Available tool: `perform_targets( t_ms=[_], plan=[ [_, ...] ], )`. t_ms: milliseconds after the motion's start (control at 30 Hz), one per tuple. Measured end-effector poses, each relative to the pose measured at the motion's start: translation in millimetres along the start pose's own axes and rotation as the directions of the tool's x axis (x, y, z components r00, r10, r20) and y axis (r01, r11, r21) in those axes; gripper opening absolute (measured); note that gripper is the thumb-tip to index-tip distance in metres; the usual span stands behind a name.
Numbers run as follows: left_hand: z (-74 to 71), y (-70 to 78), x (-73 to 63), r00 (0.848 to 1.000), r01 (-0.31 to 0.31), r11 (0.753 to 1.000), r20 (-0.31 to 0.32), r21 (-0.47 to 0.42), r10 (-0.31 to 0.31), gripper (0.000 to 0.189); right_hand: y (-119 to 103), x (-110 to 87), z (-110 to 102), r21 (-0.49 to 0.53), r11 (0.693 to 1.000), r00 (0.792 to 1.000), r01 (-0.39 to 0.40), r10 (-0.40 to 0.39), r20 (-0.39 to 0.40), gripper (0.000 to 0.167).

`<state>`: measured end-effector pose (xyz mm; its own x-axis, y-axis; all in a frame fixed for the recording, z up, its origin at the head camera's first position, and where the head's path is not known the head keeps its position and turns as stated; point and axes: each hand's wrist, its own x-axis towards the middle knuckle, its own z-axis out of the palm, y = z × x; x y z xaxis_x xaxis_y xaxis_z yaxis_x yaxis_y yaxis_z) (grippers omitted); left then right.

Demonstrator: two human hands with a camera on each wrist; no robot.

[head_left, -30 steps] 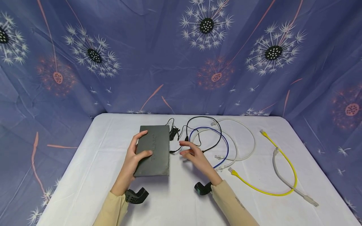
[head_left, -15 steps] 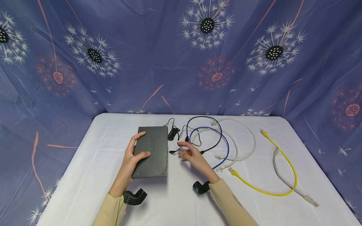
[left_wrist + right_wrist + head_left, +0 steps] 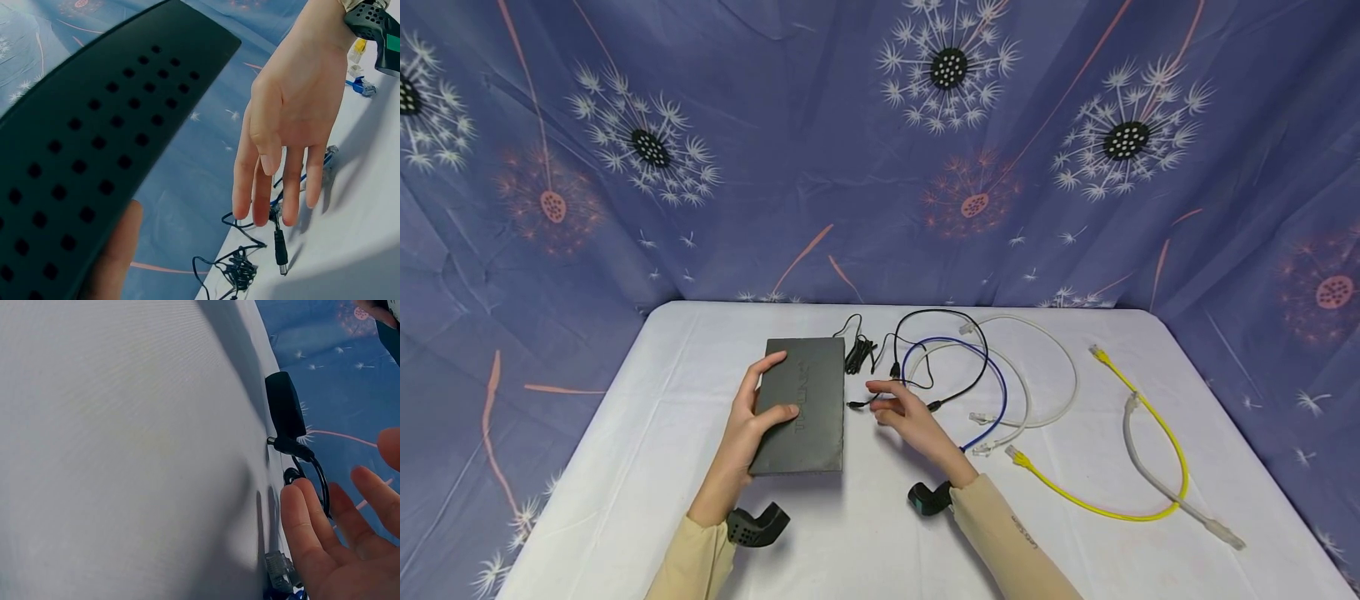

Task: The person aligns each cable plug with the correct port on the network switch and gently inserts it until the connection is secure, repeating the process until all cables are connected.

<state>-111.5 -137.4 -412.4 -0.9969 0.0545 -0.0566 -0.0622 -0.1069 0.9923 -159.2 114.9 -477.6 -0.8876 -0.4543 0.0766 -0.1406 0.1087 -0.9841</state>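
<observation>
My left hand point(image 3: 748, 417) grips a flat dark grey network switch point(image 3: 820, 400) by its left side, thumb lying on the TP-LINK lettering. The switch is held over the table; rows of vent holes show on its surface point(image 3: 98, 142) in the left wrist view. To its right, my right hand point(image 3: 913, 421) hovers with fingers spread and loosely bent. Close to those fingertips is a black barrel plug point(image 3: 855, 405) on a thin power cord; the right wrist view shows the plug point(image 3: 292, 447) just past the fingers. Nothing is held in the right hand.
A bundled black cord point(image 3: 859, 357) lies behind the switch. Beyond the right hand are a black cable point(image 3: 977, 367), a blue cable point(image 3: 1003, 387) and white cables point(image 3: 1075, 367). Farther right, a yellow network cable point(image 3: 1183, 467) crosses a grey one point(image 3: 1138, 458) on the white-covered table point(image 3: 625, 467).
The left hand has brought the switch slightly left and nearer to me. The right hand has drifted a little left and nearer too, fingers still loose. The cables at the right lie as before.
</observation>
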Motion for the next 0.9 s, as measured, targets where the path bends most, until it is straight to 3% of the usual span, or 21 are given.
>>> perform_targets(
  t_ms=[233,467,567,900],
  plan=[
    [0.6,-2.4,0.1,1.000,-0.012,1.000,0.015,-0.021,0.012,0.069,1,3.0,3,-0.042,0.999,1.000,-0.008,0.008,-0.016,0.046],
    [1.0,-3.7,0.7,1.000,-0.009,1.000,0.013,-0.021,0.010,0.069,-5,2.2,2,0.023,1.000,0.997,-0.004,0.006,-0.082,0.046],
    [1.3,-3.9,0.6,1.000,-0.005,1.000,0.016,-0.021,0.006,0.069,-10,0.9,0,0.006,1.000,0.994,0.006,-0.005,-0.106,0.045],
    [3.9,-4.3,0.4,1.000,0.004,1.000,0.020,-0.006,-0.004,0.068,-23,-8.0,-12,-0.017,0.985,0.968,0.174,-0.174,-0.182,0.049]
  ],
)
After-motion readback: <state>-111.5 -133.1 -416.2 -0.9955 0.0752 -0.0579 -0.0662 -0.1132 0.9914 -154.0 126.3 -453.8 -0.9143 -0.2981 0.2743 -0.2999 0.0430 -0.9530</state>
